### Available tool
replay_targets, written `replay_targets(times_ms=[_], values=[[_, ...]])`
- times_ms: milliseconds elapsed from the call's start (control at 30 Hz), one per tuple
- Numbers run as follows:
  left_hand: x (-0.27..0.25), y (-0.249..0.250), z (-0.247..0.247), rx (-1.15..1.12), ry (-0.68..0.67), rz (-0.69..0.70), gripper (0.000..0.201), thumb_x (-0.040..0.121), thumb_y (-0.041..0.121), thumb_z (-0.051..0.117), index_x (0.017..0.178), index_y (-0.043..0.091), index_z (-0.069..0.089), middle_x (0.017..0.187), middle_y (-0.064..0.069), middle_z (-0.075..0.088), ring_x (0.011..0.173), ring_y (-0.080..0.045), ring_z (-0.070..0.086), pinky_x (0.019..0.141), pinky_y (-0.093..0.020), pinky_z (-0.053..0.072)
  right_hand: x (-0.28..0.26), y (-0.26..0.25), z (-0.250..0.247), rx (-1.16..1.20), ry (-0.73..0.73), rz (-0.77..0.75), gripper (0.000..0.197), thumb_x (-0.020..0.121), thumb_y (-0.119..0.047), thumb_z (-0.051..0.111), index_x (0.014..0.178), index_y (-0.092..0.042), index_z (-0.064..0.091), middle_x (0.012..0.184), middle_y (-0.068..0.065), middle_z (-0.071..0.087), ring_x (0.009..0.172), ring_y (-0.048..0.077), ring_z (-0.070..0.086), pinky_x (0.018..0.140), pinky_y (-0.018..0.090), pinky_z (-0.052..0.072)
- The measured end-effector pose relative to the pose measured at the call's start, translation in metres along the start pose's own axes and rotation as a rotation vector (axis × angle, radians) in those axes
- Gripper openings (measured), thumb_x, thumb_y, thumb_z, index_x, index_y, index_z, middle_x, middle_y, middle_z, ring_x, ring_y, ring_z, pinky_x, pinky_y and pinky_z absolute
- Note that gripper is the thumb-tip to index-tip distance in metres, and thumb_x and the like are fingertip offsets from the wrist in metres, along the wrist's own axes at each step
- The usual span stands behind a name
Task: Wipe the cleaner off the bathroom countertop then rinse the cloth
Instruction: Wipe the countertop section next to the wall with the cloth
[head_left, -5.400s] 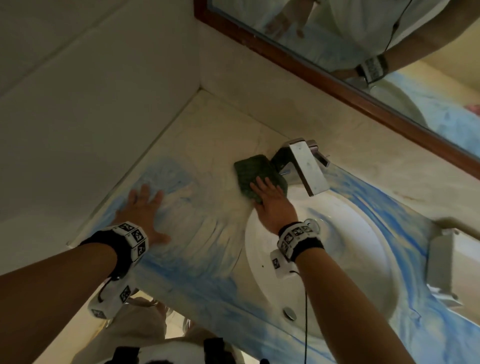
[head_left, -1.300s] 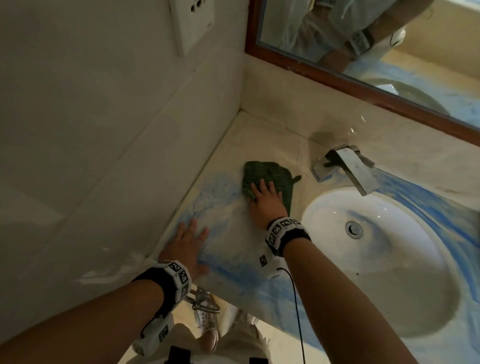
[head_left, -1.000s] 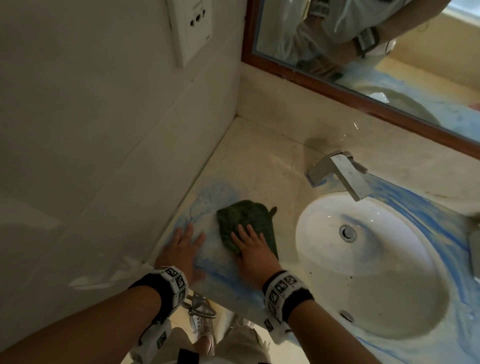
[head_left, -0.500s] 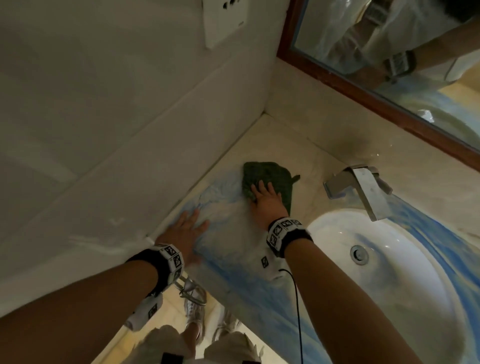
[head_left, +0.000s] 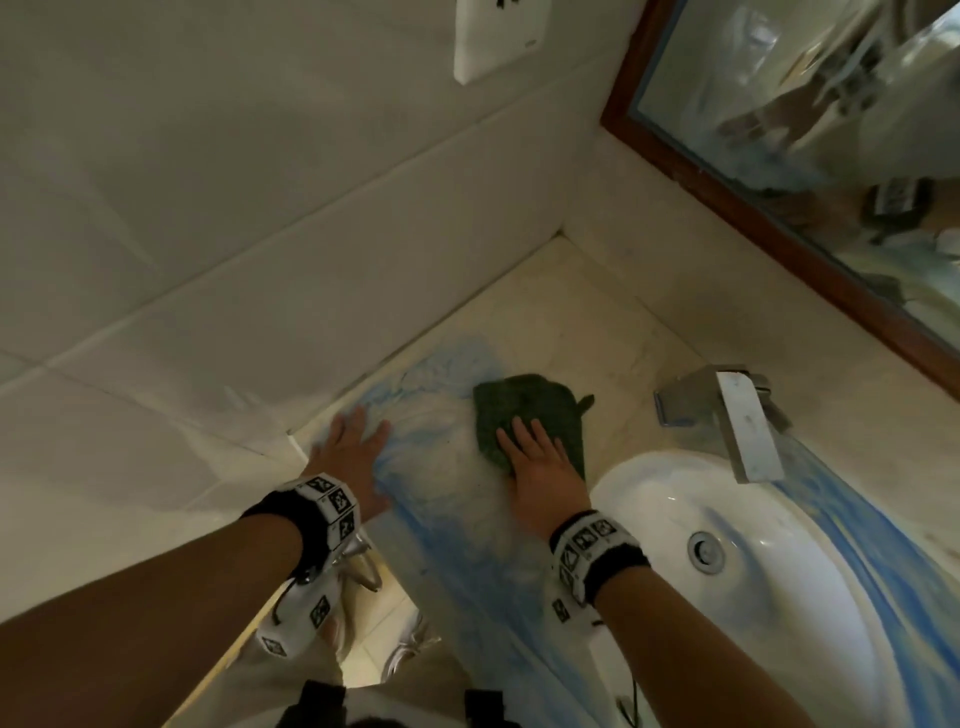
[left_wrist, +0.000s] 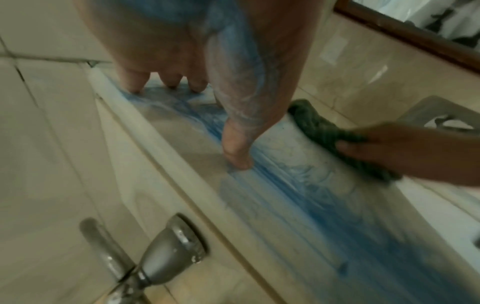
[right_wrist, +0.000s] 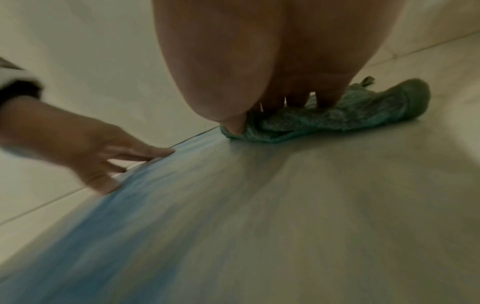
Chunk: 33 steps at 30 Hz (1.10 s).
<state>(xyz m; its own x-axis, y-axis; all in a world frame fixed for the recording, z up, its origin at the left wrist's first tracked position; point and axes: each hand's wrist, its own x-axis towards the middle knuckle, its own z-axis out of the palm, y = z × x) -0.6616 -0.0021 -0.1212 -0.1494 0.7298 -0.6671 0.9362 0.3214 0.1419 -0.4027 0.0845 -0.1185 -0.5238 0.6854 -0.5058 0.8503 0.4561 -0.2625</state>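
A dark green cloth (head_left: 524, 415) (left_wrist: 330, 131) (right_wrist: 350, 117) lies on the beige countertop (head_left: 561, 322) left of the sink. My right hand (head_left: 537, 467) (right_wrist: 285, 61) presses flat on the cloth with straight fingers. Blue cleaner (head_left: 436, 374) (left_wrist: 259, 164) (right_wrist: 116, 216) smears the counter beside the cloth and along the front edge. My left hand (head_left: 356, 457) (left_wrist: 207, 61) (right_wrist: 85, 148) rests flat on the counter's left end, fingers spread in the blue film, cleaner on its thumb.
A white sink basin (head_left: 779, 597) with a drain (head_left: 705, 552) sits to the right, streaked blue. A chrome faucet (head_left: 737, 421) stands behind it. A tiled wall (head_left: 260, 260) bounds the left, a framed mirror (head_left: 779, 218) the back. A metal fitting (left_wrist: 166, 257) hangs below the counter edge.
My right hand has slid the cloth back and forth over the left part of the counter, now pulling it slightly toward me. The left hand stayed planted at the left end.
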Motion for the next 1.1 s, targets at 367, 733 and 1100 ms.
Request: replay_targets(times_ms=[367, 733, 1100], values=[[-0.001, -0.007, -0.003, -0.051, -0.013, 0.034, 0.111, 0.080, 0.057, 0.069, 0.154, 0.029, -0.009, 0.158, 0.000, -0.028, 0.147, -0.028, -0.021, 0.117, -0.054, 0.006, 0.064, -0.042, -0.026, 0.017, 0.046, 0.038, 0.057, 0.103, -0.030, 0.029, 0.156, -0.018, 0.010, 0.164, 0.002, -0.001, 0.150, 0.025, -0.004, 0.121, 0.048, 0.002], [0.001, -0.011, -0.007, -0.036, -0.036, 0.050, 0.109, 0.082, 0.052, 0.069, 0.153, 0.030, -0.011, 0.157, 0.000, -0.030, 0.146, -0.026, -0.023, 0.118, -0.051, 0.004, 0.016, -0.011, -0.003, -0.034, 0.005, -0.085, 0.058, 0.100, -0.030, 0.028, 0.156, -0.024, 0.015, 0.163, -0.006, 0.003, 0.150, 0.016, -0.002, 0.122, 0.039, 0.002], [-0.001, -0.010, -0.009, -0.012, -0.029, 0.048, 0.111, 0.080, 0.057, 0.068, 0.153, 0.031, -0.012, 0.156, 0.001, -0.032, 0.146, -0.026, -0.023, 0.119, -0.052, 0.007, 0.076, -0.045, -0.027, -0.001, 0.048, 0.046, 0.057, 0.104, -0.032, 0.028, 0.156, -0.020, 0.010, 0.164, 0.001, 0.000, 0.150, 0.023, -0.003, 0.122, 0.045, 0.001]])
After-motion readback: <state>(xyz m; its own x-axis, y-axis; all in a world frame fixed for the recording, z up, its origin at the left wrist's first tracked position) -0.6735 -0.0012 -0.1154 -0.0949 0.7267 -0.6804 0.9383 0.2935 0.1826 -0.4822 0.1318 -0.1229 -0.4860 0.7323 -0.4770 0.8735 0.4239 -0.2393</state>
